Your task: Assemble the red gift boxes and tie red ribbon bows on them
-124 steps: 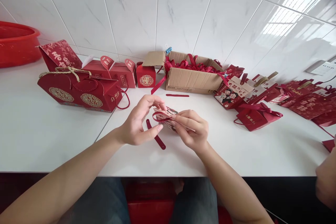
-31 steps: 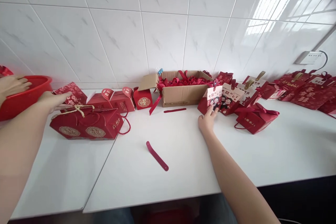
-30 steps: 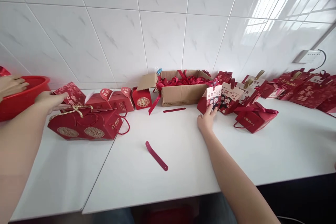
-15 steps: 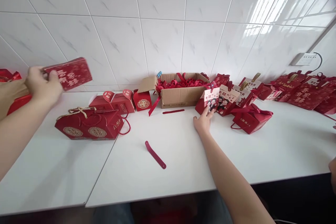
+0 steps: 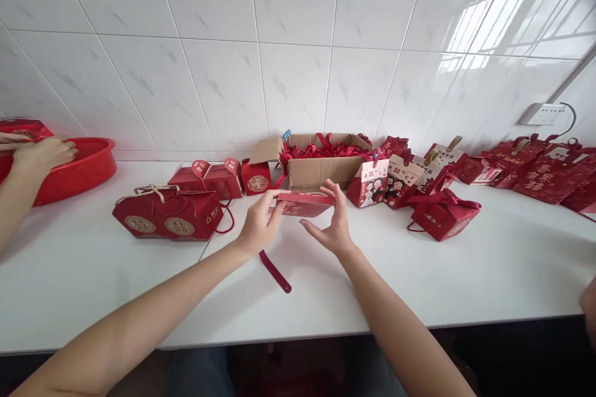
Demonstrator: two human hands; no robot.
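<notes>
In the head view my left hand (image 5: 261,223) grips a flat red gift box (image 5: 305,205) by its left end, holding it above the table. The box carries pale printing and tilts so that one long edge faces me. At its right end is my right hand (image 5: 334,220), thumb and fingers spread apart; the fingertips are at the corner, and I cannot tell whether they touch it. Below the box a dark red strap (image 5: 275,273) lies on the white table (image 5: 321,310).
Behind stands a cardboard box (image 5: 326,172) of red ribbons. A red double gift box (image 5: 170,217) sits left, a ribboned red box (image 5: 444,217) right. Several red gift bags (image 5: 549,173) line the wall. Far left, another person's hands (image 5: 44,155) are over a red basin (image 5: 79,180).
My left hand has brought the flat red gift box from the far left to the middle. My right hand has left the small printed box on the right and come to the flat one.
</notes>
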